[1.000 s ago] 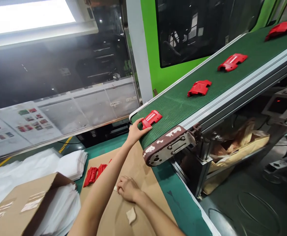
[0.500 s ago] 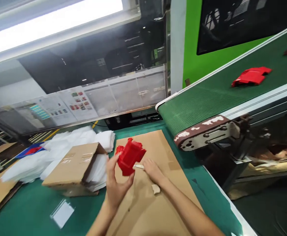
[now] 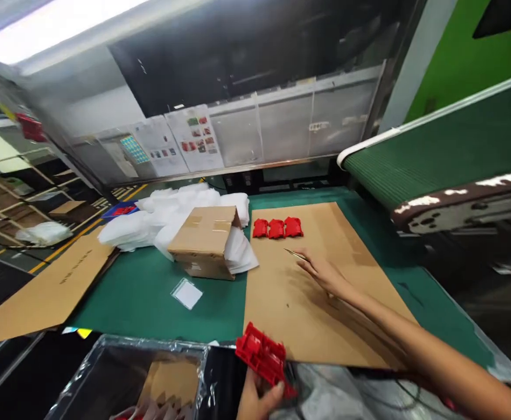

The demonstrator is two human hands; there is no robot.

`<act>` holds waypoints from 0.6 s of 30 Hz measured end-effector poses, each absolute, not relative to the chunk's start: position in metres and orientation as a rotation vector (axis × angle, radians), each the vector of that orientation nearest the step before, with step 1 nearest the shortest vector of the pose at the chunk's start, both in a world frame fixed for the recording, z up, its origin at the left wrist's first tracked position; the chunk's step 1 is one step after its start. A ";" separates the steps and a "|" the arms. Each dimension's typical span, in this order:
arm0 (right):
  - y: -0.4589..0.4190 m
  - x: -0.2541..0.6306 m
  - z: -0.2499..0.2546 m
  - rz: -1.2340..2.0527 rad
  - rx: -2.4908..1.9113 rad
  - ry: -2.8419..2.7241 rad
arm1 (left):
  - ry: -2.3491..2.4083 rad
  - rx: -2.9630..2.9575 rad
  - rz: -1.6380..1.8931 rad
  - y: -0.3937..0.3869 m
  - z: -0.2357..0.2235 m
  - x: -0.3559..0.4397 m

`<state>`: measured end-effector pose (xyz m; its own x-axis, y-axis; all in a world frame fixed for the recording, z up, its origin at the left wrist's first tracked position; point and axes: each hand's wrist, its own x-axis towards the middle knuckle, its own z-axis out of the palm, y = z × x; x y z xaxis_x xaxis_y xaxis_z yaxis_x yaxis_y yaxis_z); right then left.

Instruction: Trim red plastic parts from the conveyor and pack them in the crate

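A green table (image 3: 150,303) holds a big flat brown card (image 3: 282,309) with three red plastic parts (image 3: 276,228) in a row. A cardboard box (image 3: 203,242), white bags (image 3: 163,216) and a small clear bag (image 3: 186,293) sit on the green top.

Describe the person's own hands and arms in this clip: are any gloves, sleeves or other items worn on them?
Both hands are bare: the left hand and the right hand wear no gloves. The right forearm shows no sleeve, watch or band. The left forearm is out of view.

We log no legible markings. Item: wall posters (image 3: 193,137), print too small. Item: white label (image 3: 319,126) on the wall panel, blurred. Item: dark print on the flat cardboard sheet (image 3: 76,277), unreadable.
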<state>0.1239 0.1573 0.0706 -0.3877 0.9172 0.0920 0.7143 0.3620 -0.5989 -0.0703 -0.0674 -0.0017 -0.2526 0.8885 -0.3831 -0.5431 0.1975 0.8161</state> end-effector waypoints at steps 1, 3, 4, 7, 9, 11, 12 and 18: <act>0.142 0.123 0.081 0.706 -1.344 -2.244 | 1.204 0.390 1.416 -0.066 0.008 -0.072; 0.109 0.123 0.103 0.785 -1.076 -2.331 | 1.226 0.369 1.449 -0.061 0.027 -0.072; 0.092 0.125 0.114 0.803 -0.979 -2.370 | 1.208 0.381 1.465 -0.058 0.036 -0.070; 0.047 0.132 0.138 0.773 -0.784 -2.464 | 1.105 0.459 1.479 -0.052 0.056 -0.062; 0.024 0.135 0.145 0.731 -0.781 -2.507 | 1.059 0.516 1.504 -0.053 0.065 -0.058; 0.008 0.137 0.145 0.638 -0.823 -2.563 | 1.056 0.564 1.503 -0.057 0.072 -0.055; 0.002 0.138 0.144 0.575 -0.836 -2.596 | 1.071 0.584 1.490 -0.060 0.075 -0.054; -0.013 0.135 0.133 0.282 -0.824 -2.665 | 1.104 0.602 1.437 -0.080 0.084 -0.052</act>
